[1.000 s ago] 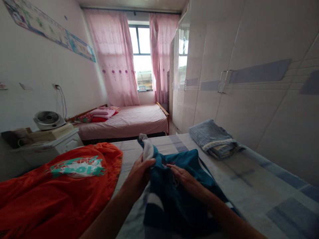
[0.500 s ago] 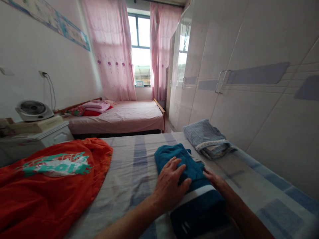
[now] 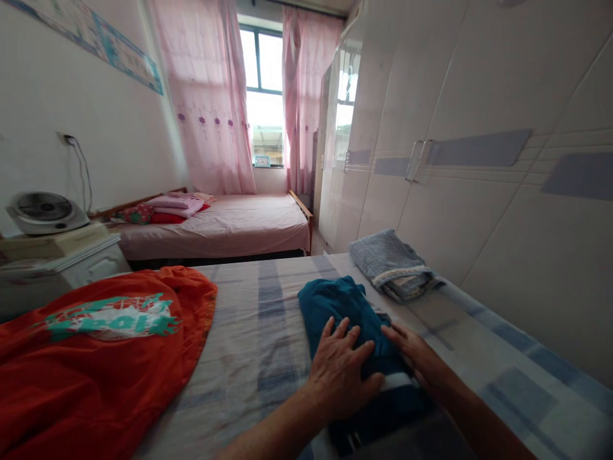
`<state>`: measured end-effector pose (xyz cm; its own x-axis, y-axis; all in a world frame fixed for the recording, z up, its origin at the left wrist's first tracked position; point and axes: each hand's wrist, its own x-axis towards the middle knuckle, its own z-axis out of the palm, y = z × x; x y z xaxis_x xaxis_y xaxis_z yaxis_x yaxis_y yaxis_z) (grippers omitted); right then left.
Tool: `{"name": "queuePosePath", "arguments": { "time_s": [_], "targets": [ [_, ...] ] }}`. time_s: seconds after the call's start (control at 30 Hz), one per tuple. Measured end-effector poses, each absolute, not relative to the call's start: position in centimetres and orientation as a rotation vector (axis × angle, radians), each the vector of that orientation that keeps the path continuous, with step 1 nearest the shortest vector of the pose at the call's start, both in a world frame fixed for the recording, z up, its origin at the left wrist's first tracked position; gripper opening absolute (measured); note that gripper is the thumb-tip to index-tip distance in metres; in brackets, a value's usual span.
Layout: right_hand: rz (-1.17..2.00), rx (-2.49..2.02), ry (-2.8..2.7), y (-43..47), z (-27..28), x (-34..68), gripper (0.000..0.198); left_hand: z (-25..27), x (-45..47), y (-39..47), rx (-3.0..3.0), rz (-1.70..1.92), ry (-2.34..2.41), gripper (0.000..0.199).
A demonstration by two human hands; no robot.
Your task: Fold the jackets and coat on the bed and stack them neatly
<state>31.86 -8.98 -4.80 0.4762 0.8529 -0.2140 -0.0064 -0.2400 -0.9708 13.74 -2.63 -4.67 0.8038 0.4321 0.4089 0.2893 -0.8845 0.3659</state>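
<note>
A folded teal garment (image 3: 335,297) with a white stripe and a dark navy part lies on the bed nearest me. My left hand (image 3: 342,364) rests flat on top of it, fingers spread. Along the garment's right edge, my right hand (image 3: 416,354) touches the cloth with its fingers stretched out; their undersides are hidden. To the left, an orange garment (image 3: 105,377) with a green and white print is laid out. Beyond my right hand sits a folded grey-blue checked cloth (image 3: 390,262).
The near bed has a blue and white patterned sheet (image 3: 234,358). A second bed (image 3: 249,220) with a pink sheet stands under the window. White wardrobes (image 3: 460,211) line the right side. At left, a fan (image 3: 45,211) sits on a cabinet (image 3: 96,259).
My left hand has slid back toward me over the teal garment. The fingers of my right hand have come further onto its right edge. The view has shifted slightly.
</note>
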Motion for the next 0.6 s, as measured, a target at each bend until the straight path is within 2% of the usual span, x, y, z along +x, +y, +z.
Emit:
{"name": "queuePosePath", "arguments": {
  "time_s": [0.1,0.2,0.33,0.47,0.6],
  "targets": [
    [1.201,-1.423,-0.800,-8.4,-3.7,31.3,0.047,-4.8,13.5,-2.7,2.700,0.759,0.569,0.045],
    [1.289,-1.382,-0.901,-7.7,-3.7,31.3,0.041,-4.8,13.4,-2.8,2.687,0.808,0.560,0.039],
    [1.101,-1.466,-0.912,-6.7,-4.0,31.2,0.031,-5.8,12.4,-2.3,2.653,0.965,0.470,0.029],
    [1.034,-1.423,-0.877,-6.9,-2.0,31.5,0.038,-8.0,11.0,-0.8,2.485,1.251,0.561,0.040],
    [0.961,-1.375,-0.899,-9.4,2.4,34.8,0.044,-9.4,11.0,0.8,2.376,1.205,0.712,0.039]
  ]
}}
